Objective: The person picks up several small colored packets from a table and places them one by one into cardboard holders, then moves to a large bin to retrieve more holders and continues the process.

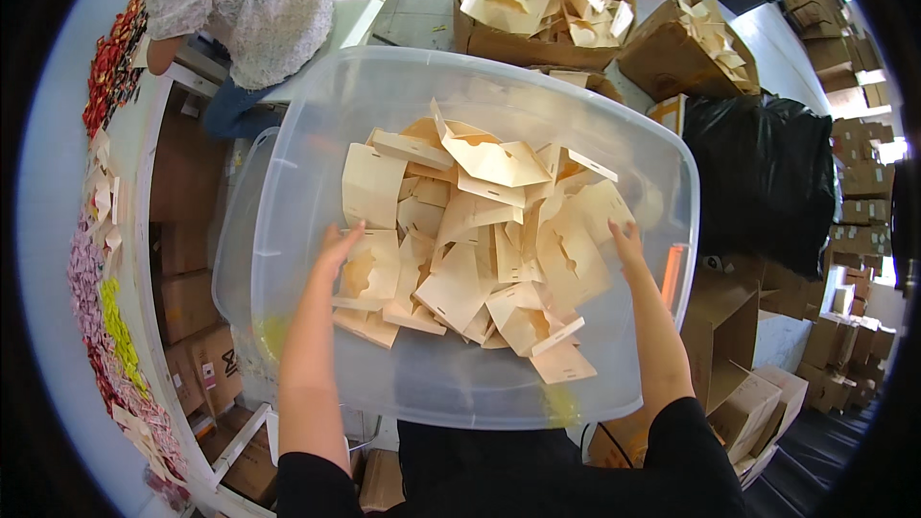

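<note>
A large translucent plastic tub [475, 403] lies before me, partly filled with a loose heap of folded cream paperboard cartons [460, 288]. Several have small slots and cut-out wavy edges. My left hand [338, 252] reaches in at the left side of the heap, its thumb and fingers apart beside a carton. On the opposite side, my right hand [628, 244] has its fingertips at the edge of a pale carton [575, 252]. Neither hand visibly grips one. Both forearms pass over the tub's near part.
Left stands a long white table [155, 345] with coloured small packets [119, 331] and cartons. A person [245, 14] in a white top leans over it. Ahead are cardboard boxes [532, 50] heaped with cartons. A black plastic-wrapped bundle [759, 173] lies right, near an open cardboard box [719, 331].
</note>
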`<state>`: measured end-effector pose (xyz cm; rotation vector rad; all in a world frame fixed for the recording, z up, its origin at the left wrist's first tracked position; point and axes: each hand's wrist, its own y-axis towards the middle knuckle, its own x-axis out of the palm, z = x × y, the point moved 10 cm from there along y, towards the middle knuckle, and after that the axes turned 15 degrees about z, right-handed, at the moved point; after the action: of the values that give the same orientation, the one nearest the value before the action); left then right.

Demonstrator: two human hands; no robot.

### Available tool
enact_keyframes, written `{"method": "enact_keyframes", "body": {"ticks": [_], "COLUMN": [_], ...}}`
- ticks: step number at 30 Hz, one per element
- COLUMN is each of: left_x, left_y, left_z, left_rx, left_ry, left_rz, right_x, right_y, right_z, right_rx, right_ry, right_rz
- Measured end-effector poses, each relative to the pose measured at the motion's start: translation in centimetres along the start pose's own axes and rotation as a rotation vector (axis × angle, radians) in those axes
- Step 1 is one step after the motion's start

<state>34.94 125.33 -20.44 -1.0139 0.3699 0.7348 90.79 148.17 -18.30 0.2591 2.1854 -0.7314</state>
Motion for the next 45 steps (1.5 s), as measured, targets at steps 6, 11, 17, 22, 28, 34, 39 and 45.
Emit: {"method": "enact_keyframes", "body": {"ticks": [6, 11, 17, 22, 28, 34, 39, 45], "left_x": [5.1, 6.8, 8.2, 10.8, 10.9, 12.0, 11.8, 13.3], "left_y": [3.4, 3.1, 5.1, 3.7, 3.5, 2.3, -3.2, -7.8], "left_z": [-3.1, -2.9, -3.9, 0.8, 3.4, 5.1, 9.2, 11.1], "left_rx": [-0.123, -0.268, -0.271, -0.16, 0.021, 0.272, 0.787, 0.573], "left_ry": [-0.206, -0.345, -0.5, -0.549, -0.381, 0.149, -0.019, 0.272], "left_rz": [-0.048, -0.236, -0.262, -0.464, -0.234, -0.22, -0.094, -0.23], "right_x": [8.1, 13.3, 14.5, 15.1, 16.8, 19.9, 18.2, 16.4], "right_y": [-0.3, -0.5, 0.7, -0.8, -3.3, -4.7, -8.8, -11.4], "right_z": [6.3, 7.3, 7.2, 0.8, -4.3, -2.4, -9.2, -12.1], "right_rx": [0.576, 0.68, 0.533, 0.555, 0.276, 0.346, -0.275, -0.145], "right_ry": [0.559, 1.03, 0.581, 0.909, 0.902, 0.725, 0.393, 0.523], "right_rz": [-0.298, -0.348, -0.355, -0.554, -0.567, -0.457, -0.557, -0.596]}}
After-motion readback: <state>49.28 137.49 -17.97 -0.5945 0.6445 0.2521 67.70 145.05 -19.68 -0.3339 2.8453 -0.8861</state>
